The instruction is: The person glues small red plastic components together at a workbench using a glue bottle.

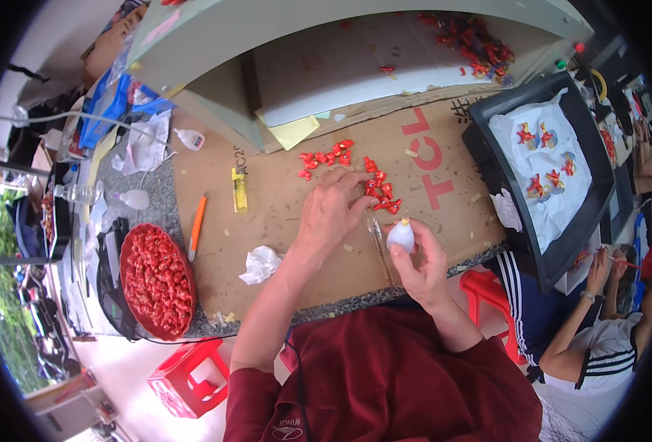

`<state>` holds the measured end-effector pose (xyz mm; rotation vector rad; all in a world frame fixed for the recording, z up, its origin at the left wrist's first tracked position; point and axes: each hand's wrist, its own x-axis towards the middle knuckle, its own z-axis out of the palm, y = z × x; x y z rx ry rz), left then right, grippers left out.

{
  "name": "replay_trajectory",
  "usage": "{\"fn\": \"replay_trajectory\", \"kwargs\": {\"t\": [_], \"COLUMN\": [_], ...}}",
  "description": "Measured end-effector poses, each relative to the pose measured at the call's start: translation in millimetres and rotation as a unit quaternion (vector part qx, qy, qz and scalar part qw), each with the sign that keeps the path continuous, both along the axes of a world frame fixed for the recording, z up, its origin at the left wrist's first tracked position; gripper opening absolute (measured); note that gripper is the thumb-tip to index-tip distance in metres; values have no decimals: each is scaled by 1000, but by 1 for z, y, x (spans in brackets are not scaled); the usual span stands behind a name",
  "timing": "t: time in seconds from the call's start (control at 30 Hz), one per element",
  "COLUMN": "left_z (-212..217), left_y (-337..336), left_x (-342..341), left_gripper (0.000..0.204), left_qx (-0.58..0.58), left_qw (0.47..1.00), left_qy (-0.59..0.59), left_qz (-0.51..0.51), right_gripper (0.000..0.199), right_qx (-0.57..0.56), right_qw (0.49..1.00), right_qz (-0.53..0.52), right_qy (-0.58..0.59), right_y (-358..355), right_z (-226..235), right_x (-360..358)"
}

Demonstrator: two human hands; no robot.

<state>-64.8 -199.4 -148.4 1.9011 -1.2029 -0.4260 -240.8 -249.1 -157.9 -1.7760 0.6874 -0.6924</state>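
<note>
We cannot tell what our left hand pinches among the small red pieces; our right hand covers most of the white bottle.

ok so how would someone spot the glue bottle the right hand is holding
Start at the cardboard sheet covering the worktop and go to its near edge, right of the crumpled tissue. The right hand holds a small white squeeze bottle upright there. Unlike the red pieces beside it, it is white and pear-shaped with a yellowish tip.

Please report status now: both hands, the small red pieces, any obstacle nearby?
Left hand fingertips on the small red pieces. Right hand grips a small white squeeze bottle. Crumpled tissue lies left, apart.
</note>
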Motion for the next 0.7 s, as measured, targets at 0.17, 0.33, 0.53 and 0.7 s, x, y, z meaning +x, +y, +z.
{"fn": "replay_trajectory", "kwargs": {"t": [0.17,0.33,0.53,0.7], "left_z": [-5,-6,2,-3], "left_y": [-9,3,36,81], "left_x": [-8,-10,-25,-49], "left_gripper": [28,27,19,18], "left_qx": [-3,29,16,-106], "left_qw": [1000,999,976,894], "left_qy": [-1,30,211,436], "left_qz": [-25,-8,53,0], "right_gripper": [30,32,33,33], "right_qx": [44,104,117,149], "right_qw": [997,994,992,982], "right_qz": [-40,-9,7,68], "right_qy": [-55,-40,-56,-91], "right_y": [-10,-13,-8,8], "right_z": [-2,-3,3,9], "right_x": [-9,-10,-1,10]}}
